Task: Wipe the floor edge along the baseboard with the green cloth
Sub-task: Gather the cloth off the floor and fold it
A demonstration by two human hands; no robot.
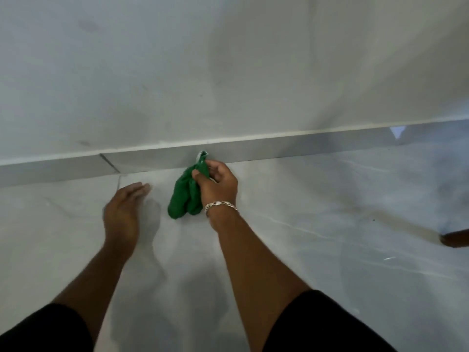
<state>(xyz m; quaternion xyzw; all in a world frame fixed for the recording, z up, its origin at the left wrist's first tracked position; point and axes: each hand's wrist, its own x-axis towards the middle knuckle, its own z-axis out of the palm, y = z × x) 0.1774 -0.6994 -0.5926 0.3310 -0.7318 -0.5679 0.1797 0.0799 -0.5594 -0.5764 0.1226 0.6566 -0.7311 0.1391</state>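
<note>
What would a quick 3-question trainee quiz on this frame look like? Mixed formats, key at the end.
1. True or false: the left hand grips the green cloth.
2. Multiple choice: the top end of the cloth sits
A. in front of the baseboard
B. spread flat on the floor, far from the wall
C. draped over the left forearm
3. Fill in: the right hand wears a silver ____ at the wrist.

Key:
1. False. The right hand's fingers pinch the bunched cloth; the left hand is open, apart from it, over the floor.
2. A
3. bracelet
</note>
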